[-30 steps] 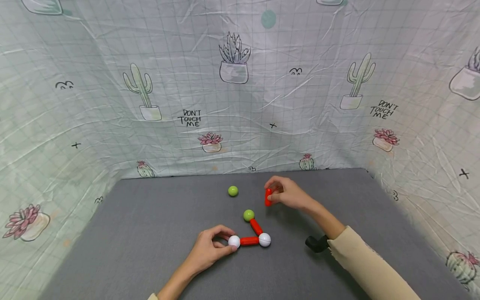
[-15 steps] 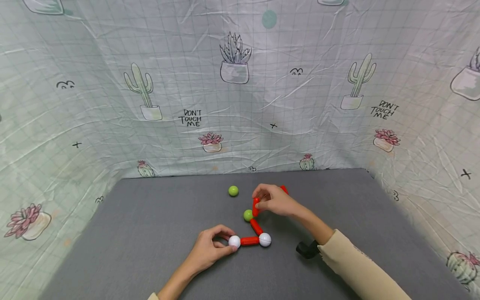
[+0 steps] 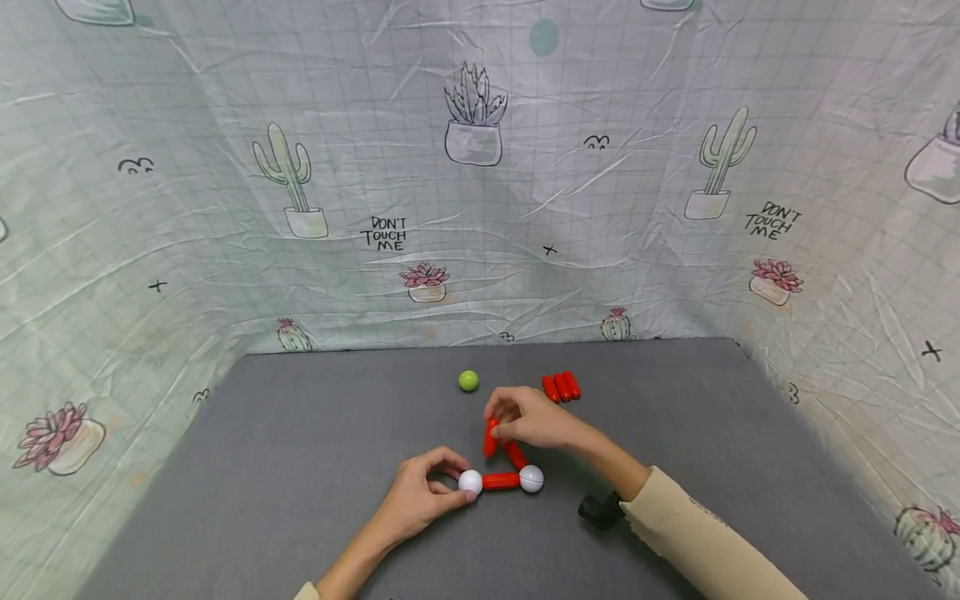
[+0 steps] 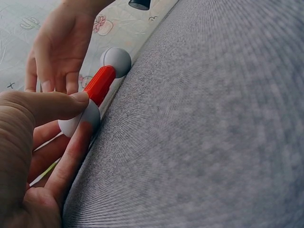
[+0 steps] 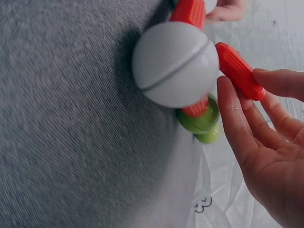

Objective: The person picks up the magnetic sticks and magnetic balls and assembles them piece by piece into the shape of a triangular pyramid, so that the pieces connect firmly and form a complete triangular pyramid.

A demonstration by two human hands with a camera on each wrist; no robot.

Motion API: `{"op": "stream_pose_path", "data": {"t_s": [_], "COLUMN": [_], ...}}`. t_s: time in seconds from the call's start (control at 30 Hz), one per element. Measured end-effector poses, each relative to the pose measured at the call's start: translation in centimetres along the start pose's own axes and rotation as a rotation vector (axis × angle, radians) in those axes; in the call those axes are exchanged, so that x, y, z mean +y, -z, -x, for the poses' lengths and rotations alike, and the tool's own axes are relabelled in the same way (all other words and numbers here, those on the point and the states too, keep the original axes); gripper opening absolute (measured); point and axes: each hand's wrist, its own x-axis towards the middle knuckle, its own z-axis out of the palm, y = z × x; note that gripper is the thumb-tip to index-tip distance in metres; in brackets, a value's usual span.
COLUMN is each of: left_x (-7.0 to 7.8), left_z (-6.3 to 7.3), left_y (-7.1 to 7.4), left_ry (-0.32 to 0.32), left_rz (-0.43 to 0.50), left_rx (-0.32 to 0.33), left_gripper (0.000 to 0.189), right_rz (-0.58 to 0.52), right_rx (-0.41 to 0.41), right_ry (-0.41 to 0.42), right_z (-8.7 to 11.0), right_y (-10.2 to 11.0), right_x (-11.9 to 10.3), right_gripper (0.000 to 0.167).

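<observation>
My left hand (image 3: 423, 490) pinches a white ball (image 3: 470, 482) between thumb and fingers on the grey table. From that ball a red rod (image 3: 500, 481) runs to a second white ball (image 3: 532, 479). A further red rod (image 3: 515, 455) slants back from there to a green ball (image 5: 197, 118), which my right hand hides in the head view. My right hand (image 3: 531, 417) grips a loose red rod (image 3: 491, 437) by thumb and fingertips, held tilted above the joined pieces. In the right wrist view this rod (image 5: 240, 71) is apart from the big white ball (image 5: 173, 64).
Three red rods (image 3: 561, 387) lie side by side at the back, right of the middle. A lone green ball (image 3: 468, 381) rests to their left. Behind the grey table (image 3: 315, 433) hangs a patterned cloth (image 3: 480, 208). A black device (image 3: 600, 511) sits at my right wrist.
My right hand has carried its red rod left and toward me, over the joined pieces. The three rods at the back have come into sight, and the nearer green ball is now covered. My left hand stays put.
</observation>
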Motion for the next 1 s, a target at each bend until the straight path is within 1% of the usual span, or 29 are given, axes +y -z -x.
{"op": "stream_pose_path", "data": {"t_s": [0.3, 0.57, 0.73, 1.0], "left_x": [0.1, 0.1, 0.1, 0.1], "left_z": [0.1, 0.1, 0.1, 0.0], "left_y": [0.0, 0.0, 0.1, 0.0], "left_ry": [-0.006, 0.006, 0.012, 0.015], "left_rz": [0.027, 0.029, 0.033, 0.025], "left_rx": [-0.018, -0.019, -0.017, -0.014], "left_gripper": [0.033, 0.034, 0.034, 0.034], "right_rz": [0.010, -0.026, -0.044, -0.044], "right_rx": [-0.030, -0.048, -0.054, -0.051], "right_ry": [-0.003, -0.005, -0.009, -0.005], "right_z": [0.1, 0.0, 0.0, 0.2], "right_y": [-0.9, -1.3, -1.4, -1.1], "right_x": [-0.1, 0.1, 0.3, 0.0], "right_gripper": [0.021, 0.018, 0.015, 0.015]}}
